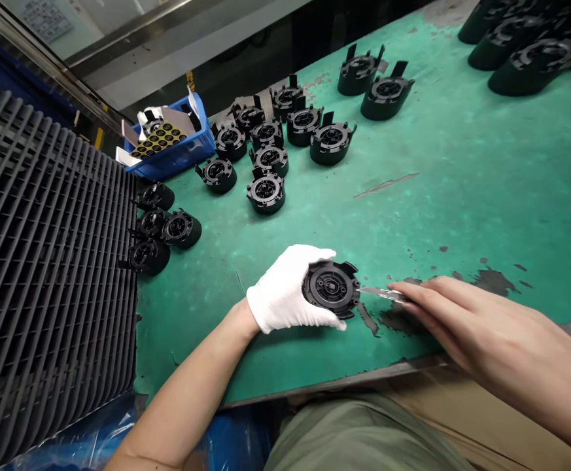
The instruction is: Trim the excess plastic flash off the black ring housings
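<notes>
My left hand (290,291), in a white glove, grips a round black plastic part (331,286) by its left side, thumb and fingers around the rim. The part's ringed face is turned up toward the camera, and short tabs stick out from its edge. My bare right hand (454,311) is closed on a small knife (386,295) with a thin pointed blade. The blade points left, and its tip is at the right rim of the black part. Whether the tip touches the rim cannot be made out.
Several similar black parts (266,191) stand on the green worktable (462,196), grouped behind my hands, at the left edge and at the back right. A blue bin (177,157) with yellow-black stickers stands at the back left. Grey ribbed racks (44,261) line the left side.
</notes>
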Demonstrator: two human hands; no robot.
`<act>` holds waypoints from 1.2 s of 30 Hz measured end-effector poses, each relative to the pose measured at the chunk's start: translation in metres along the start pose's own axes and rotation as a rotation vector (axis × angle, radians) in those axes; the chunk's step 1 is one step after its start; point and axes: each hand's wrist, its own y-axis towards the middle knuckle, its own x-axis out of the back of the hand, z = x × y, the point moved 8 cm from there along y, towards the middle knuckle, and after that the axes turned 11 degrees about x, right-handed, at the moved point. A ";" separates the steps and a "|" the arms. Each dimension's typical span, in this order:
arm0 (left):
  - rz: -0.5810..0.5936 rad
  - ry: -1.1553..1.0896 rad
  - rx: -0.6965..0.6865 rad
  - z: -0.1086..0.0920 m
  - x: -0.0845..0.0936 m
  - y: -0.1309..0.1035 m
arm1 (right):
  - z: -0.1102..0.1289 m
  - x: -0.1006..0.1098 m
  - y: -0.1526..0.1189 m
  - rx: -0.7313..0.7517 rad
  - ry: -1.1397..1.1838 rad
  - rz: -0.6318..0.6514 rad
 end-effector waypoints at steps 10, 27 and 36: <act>-0.035 0.121 -0.157 -0.011 -0.011 -0.007 | -0.011 0.025 0.024 0.096 -0.013 -0.136; -0.038 0.015 -0.151 -0.022 -0.012 -0.017 | 0.014 0.001 0.037 -0.110 0.314 -0.208; -0.052 -0.061 -0.067 -0.002 0.009 -0.008 | -0.009 0.015 0.027 -0.010 0.089 -0.119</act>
